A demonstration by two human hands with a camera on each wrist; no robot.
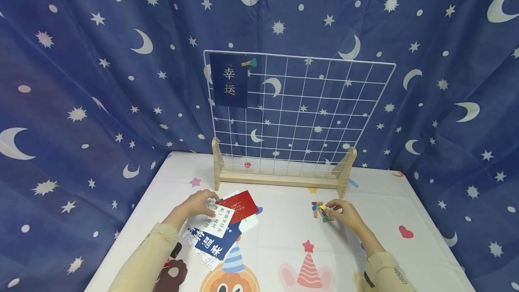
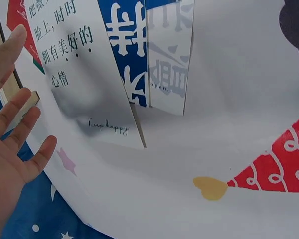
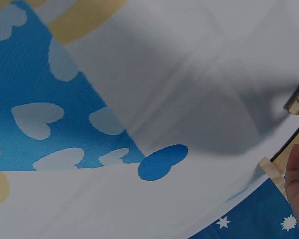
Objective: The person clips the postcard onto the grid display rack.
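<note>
My left hand (image 1: 199, 204) is over the upper left of a loose pile of cards. Its fingers (image 2: 20, 127) look spread and relaxed in the left wrist view, beside a white card (image 2: 84, 99) with dark lettering. A red card (image 1: 241, 206) and a blue card (image 1: 219, 241) lie overlapped with it. My right hand (image 1: 344, 213) reaches down to a small heap of clothespins (image 1: 325, 218) with coloured tops, thumb and forefinger right at a yellow one. In the right wrist view only some fingers (image 3: 295, 169) show, below a teal-topped clothespin (image 3: 297, 102); whether they pinch one I cannot tell.
Behind the hands stands a white wire grid (image 1: 304, 111) on a wooden stand (image 1: 279, 179). At its upper left hangs a dark blue card (image 1: 229, 96), with a teal-topped clothespin (image 1: 249, 62) at its upper right. Below spreads a patterned white tablecloth (image 1: 279, 233).
</note>
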